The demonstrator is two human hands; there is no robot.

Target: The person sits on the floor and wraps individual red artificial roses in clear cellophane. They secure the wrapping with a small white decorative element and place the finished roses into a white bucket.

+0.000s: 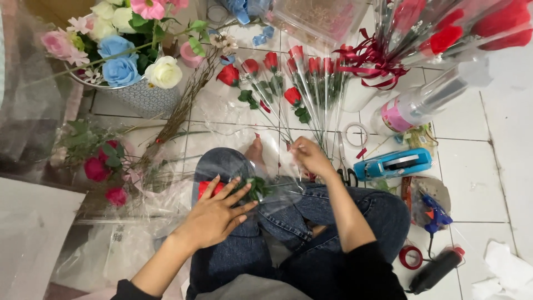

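I sit cross-legged on a white tiled floor in blue jeans. My left hand [217, 212] lies flat, fingers spread, on a red artificial rose [206, 188] with green leaves [256, 188] that rests on my knee inside a clear plastic sleeve [277, 183]. My right hand [310, 156] pinches the far end of that sleeve near the stem, fingers closed on the plastic. A row of wrapped red roses [288, 72] lies on the floor just beyond my knees.
A pot of pink, blue and white flowers [119, 55] stands at the upper left, loose pink roses [100, 166] lie at the left. On the right are a blue tape dispenser [394, 163], scissors [347, 175], tape rolls [355, 134], a glue gun [436, 214] and a ribboned rose bundle [444, 33].
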